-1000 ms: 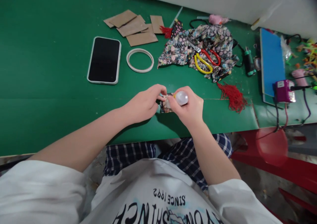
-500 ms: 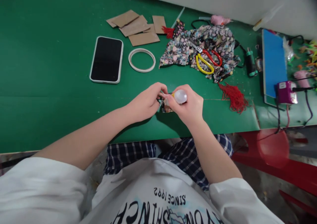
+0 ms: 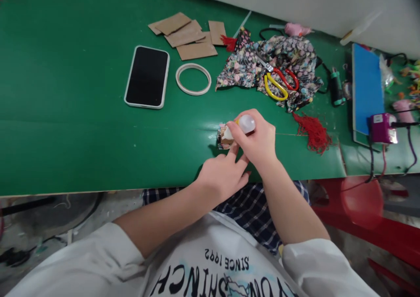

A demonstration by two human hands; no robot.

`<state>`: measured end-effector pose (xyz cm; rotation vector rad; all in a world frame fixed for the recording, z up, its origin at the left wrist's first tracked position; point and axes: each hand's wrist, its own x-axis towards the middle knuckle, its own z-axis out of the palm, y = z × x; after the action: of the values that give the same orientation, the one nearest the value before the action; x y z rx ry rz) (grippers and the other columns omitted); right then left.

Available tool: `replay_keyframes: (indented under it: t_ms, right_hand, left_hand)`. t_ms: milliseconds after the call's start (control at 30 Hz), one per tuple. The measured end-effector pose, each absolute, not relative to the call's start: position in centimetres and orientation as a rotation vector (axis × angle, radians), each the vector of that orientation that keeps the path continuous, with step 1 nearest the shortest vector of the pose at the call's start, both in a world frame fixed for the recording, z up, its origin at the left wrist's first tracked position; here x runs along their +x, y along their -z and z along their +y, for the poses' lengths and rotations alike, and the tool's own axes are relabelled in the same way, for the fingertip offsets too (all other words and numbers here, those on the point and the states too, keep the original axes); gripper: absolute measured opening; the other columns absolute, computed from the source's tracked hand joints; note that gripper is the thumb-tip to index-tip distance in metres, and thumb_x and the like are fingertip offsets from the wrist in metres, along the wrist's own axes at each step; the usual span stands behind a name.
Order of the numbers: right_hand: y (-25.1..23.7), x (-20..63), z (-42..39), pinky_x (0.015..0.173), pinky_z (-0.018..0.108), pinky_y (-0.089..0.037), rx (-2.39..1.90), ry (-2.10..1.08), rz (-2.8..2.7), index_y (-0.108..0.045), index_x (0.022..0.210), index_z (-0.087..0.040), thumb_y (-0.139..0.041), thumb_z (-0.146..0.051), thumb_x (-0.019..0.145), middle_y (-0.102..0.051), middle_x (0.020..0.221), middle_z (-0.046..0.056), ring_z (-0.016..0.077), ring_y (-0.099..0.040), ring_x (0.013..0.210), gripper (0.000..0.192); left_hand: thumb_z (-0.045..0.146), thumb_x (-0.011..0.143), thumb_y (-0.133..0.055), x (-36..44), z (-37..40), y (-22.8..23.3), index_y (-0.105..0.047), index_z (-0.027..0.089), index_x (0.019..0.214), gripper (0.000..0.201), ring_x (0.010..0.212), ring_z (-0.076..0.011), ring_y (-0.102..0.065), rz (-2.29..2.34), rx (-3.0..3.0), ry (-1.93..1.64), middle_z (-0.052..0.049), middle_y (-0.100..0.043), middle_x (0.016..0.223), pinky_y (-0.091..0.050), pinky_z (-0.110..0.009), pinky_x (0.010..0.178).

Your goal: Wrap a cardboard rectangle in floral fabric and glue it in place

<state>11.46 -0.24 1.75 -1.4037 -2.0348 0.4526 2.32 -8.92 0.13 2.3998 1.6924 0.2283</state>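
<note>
My right hand [image 3: 257, 141] grips a small translucent glue bottle [image 3: 244, 124] with its tip pressed against a small cardboard piece wrapped in floral fabric [image 3: 223, 137] that lies on the green table [image 3: 82, 126]. My left hand [image 3: 223, 176] rests near the table's front edge, just below the small piece, with its fingers spread and nothing in them.
A black phone [image 3: 147, 77], a white ring [image 3: 193, 79] and brown cardboard pieces [image 3: 188, 36] lie at the back. Floral fabric [image 3: 295, 61] with yellow and red scissors [image 3: 278, 83] lies to the right, then a red tassel [image 3: 311, 131], a blue board [image 3: 366, 87] and a purple device [image 3: 380, 128].
My left hand has let go of the small piece and pulled back toward the table's front edge. My right hand stays on the bottle. The view has shifted a little.
</note>
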Motion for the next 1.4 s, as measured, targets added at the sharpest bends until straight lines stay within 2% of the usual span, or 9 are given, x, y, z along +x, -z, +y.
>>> replay_keyframes:
  t_ms: [167,400,567,700,867,1000,1133,1300,1400]
  right_hand:
    - [-1.81,11.41,-0.05,0.055,0.025,-0.038,-1.397,-0.460,-2.067,-0.055,0.076,-0.022,-0.053,-0.061,0.074,-0.062,0.066,-0.002,0.0122,-0.055,0.058,0.039]
    - [-1.83,11.10,0.26,0.055,0.025,-0.038,-1.376,-0.394,-2.071,-0.055,0.077,-0.021,-0.053,-0.061,0.074,-0.061,0.066,-0.002,0.0119,-0.054,0.058,0.040]
    - [-1.88,11.26,0.23,0.053,0.024,-0.037,-1.355,-0.405,-2.121,-0.054,0.072,-0.021,-0.053,-0.060,0.074,-0.060,0.062,-0.002,0.0112,-0.052,0.055,0.039]
    - [-1.73,11.08,0.39,0.056,0.024,-0.039,-1.332,-0.397,-2.085,-0.055,0.078,-0.021,-0.053,-0.061,0.074,-0.062,0.068,-0.002,0.0117,-0.054,0.059,0.040]
    - [-1.79,11.02,0.59,0.053,0.024,-0.036,-1.355,-0.426,-2.113,-0.053,0.072,-0.021,-0.053,-0.062,0.073,-0.059,0.061,-0.003,0.0110,-0.051,0.054,0.041]
    - [-1.85,11.12,0.75,0.057,0.025,-0.038,-1.345,-0.427,-2.069,-0.055,0.078,-0.021,-0.052,-0.062,0.074,-0.062,0.069,-0.002,0.0120,-0.054,0.060,0.041]
    - [-1.97,11.41,0.72,0.055,0.025,-0.037,-1.367,-0.452,-2.119,-0.054,0.073,-0.021,-0.052,-0.063,0.073,-0.059,0.063,-0.002,0.0116,-0.052,0.056,0.042]
    - [-2.06,11.74,0.70,0.057,0.025,-0.038,-1.371,-0.439,-2.075,-0.056,0.079,-0.022,-0.052,-0.062,0.074,-0.062,0.069,-0.001,0.0123,-0.054,0.061,0.041]
    - [-2.10,11.95,0.76,0.056,0.025,-0.038,-1.374,-0.484,-2.126,-0.055,0.074,-0.021,-0.054,-0.061,0.073,-0.061,0.065,-0.001,0.0124,-0.053,0.058,0.040]
  left_hand:
    - [0.049,0.086,-0.042,2.84,-7.65,-0.12,-0.050,0.021,0.115,0.042,0.062,-0.0210,-0.061,1.726,2.337,-0.170,-0.014,-0.058,0.102,-0.038,-0.026,0.043]
    - [0.049,0.086,-0.041,2.95,-7.89,-0.07,-0.048,0.020,0.118,0.043,0.062,-0.0198,-0.060,1.738,2.334,-0.136,-0.016,-0.055,0.111,-0.036,-0.026,0.043]
    - [0.049,0.088,-0.038,2.84,-7.85,-0.06,-0.048,0.020,0.119,0.043,0.064,-0.0201,-0.060,1.704,2.322,-0.120,-0.014,-0.058,0.104,-0.037,-0.027,0.045]
    - [0.051,0.086,-0.041,2.87,-7.83,-0.09,-0.046,0.020,0.121,0.047,0.064,-0.0197,-0.060,1.731,2.312,-0.117,-0.016,-0.053,0.115,-0.036,-0.026,0.044]
    - [0.053,0.086,-0.040,2.86,-7.87,-0.18,-0.042,0.021,0.126,0.051,0.064,-0.0204,-0.061,1.722,2.304,-0.109,-0.016,-0.054,0.114,-0.037,-0.026,0.044]
    - [0.052,0.085,-0.042,2.83,-7.86,-0.24,-0.041,0.022,0.127,0.051,0.065,-0.0192,-0.062,1.740,2.317,-0.130,-0.017,-0.045,0.129,-0.037,-0.026,0.043]
    - [0.052,0.086,-0.040,2.80,-7.84,-0.21,-0.042,0.021,0.127,0.052,0.065,-0.0200,-0.062,1.733,2.323,-0.135,-0.015,-0.047,0.128,-0.039,-0.028,0.044]
    - [0.052,0.086,-0.039,2.82,-7.84,-0.16,-0.035,0.021,0.134,0.057,0.068,-0.0197,-0.062,1.729,2.336,-0.117,-0.015,-0.034,0.142,-0.042,-0.028,0.046]
    - [0.052,0.087,-0.039,2.86,-7.83,-0.15,-0.036,0.022,0.133,0.056,0.069,-0.0197,-0.062,1.730,2.325,-0.095,-0.015,-0.037,0.140,-0.043,-0.029,0.048]
